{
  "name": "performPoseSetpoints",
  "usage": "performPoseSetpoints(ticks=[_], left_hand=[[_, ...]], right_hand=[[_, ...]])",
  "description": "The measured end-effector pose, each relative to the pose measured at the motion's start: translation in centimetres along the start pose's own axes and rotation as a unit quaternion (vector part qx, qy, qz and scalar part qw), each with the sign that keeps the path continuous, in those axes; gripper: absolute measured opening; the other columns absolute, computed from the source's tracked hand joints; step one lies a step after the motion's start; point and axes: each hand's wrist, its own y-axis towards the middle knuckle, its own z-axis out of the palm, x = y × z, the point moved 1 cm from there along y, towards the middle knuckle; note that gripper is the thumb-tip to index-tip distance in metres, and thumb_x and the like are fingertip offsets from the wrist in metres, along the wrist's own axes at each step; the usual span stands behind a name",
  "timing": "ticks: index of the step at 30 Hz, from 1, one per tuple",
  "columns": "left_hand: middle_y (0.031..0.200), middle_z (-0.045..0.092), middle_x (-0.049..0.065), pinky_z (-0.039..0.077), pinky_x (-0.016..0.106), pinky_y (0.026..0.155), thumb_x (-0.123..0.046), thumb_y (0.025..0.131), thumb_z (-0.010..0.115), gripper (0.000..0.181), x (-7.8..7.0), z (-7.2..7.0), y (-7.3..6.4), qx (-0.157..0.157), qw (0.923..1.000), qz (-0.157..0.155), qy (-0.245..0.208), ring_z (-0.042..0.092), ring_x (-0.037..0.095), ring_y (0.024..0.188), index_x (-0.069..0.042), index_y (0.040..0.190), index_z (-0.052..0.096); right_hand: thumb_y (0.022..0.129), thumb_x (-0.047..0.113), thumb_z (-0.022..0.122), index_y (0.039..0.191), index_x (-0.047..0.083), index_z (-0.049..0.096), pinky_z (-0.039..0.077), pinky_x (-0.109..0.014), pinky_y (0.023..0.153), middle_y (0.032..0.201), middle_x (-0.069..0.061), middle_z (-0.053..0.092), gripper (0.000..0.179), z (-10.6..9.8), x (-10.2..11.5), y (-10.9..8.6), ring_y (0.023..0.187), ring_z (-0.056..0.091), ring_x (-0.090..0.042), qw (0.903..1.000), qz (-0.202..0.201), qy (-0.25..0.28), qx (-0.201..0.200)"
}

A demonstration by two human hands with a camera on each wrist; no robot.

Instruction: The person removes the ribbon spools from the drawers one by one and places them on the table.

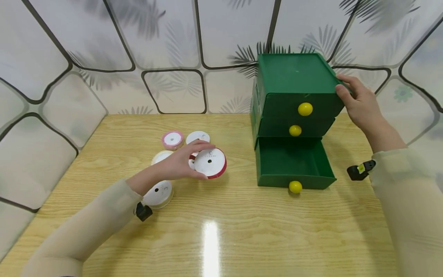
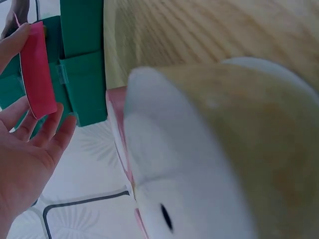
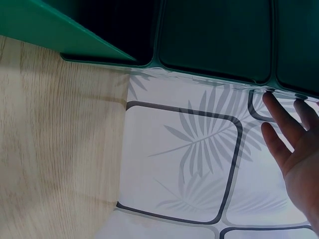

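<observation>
My left hand (image 1: 180,161) pinches a spool of red ribbon (image 1: 209,163) between thumb and fingers, holding it above the table. Its white face has a small dark centre hole; in the left wrist view the red ribbon (image 2: 38,69) shows edge-on. My right hand (image 1: 361,102) rests on the upper right side of a green drawer cabinet (image 1: 294,73), and in the right wrist view its straight fingers (image 3: 281,117) reach the cabinet's side. The cabinet's bottom drawer (image 1: 290,159) is pulled out, with nothing inside. The two drawers above it are closed.
Several ribbon spools lie left on the wooden table (image 1: 242,231): a pink one (image 1: 172,139), a white-faced one (image 1: 198,136) and a cream one (image 1: 158,193) among them. Yellow round knobs (image 1: 305,109) stick out from the drawers. A patterned curtain (image 1: 173,46) stands behind.
</observation>
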Motion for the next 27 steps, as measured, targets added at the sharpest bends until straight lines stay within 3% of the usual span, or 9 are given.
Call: performPoseSetpoints(ticks=[9,17,23,27], left_hand=[[0.143,0.043,0.008,0.045,0.044,0.095,-0.019,0.068,0.091,0.084,0.5,0.1,-2.6,0.014,0.9996,-0.010,0.023,0.043,0.023,0.126,-0.007,0.141,0.051],[0.140,0.044,0.006,0.040,0.045,0.100,-0.022,0.070,0.090,0.083,0.7,0.3,-4.8,0.060,0.9972,-0.019,0.041,0.046,0.023,0.125,-0.011,0.142,0.051],[0.142,0.046,0.006,0.042,0.043,0.097,-0.024,0.069,0.090,0.084,1.3,0.7,-5.9,0.077,0.9957,-0.024,0.045,0.044,0.021,0.126,-0.009,0.141,0.051],[0.141,0.049,0.004,0.040,0.043,0.098,-0.030,0.067,0.090,0.081,1.5,0.8,-6.3,0.081,0.9931,-0.034,0.077,0.047,0.021,0.124,-0.015,0.139,0.055]], right_hand=[[0.103,0.044,0.038,0.152,0.026,0.033,0.017,-0.059,0.110,0.153,-0.024,0.027,0.053,0.0,0.0,0.0,0.136,0.028,-0.047,1.0000,0.001,-0.004,-0.002],[0.103,0.044,0.038,0.152,0.021,0.033,0.018,-0.058,0.110,0.152,-0.024,0.030,0.055,0.1,0.0,0.0,0.136,0.029,-0.047,1.0000,-0.003,-0.008,-0.005],[0.103,0.044,0.038,0.152,0.020,0.033,0.019,-0.058,0.110,0.152,-0.024,0.030,0.055,0.1,0.1,0.0,0.135,0.029,-0.047,0.9999,-0.005,-0.012,-0.006],[0.103,0.044,0.038,0.153,0.020,0.032,0.019,-0.060,0.109,0.153,-0.024,0.028,0.055,0.0,0.2,-0.1,0.136,0.028,-0.048,0.9999,-0.003,-0.013,-0.002]])
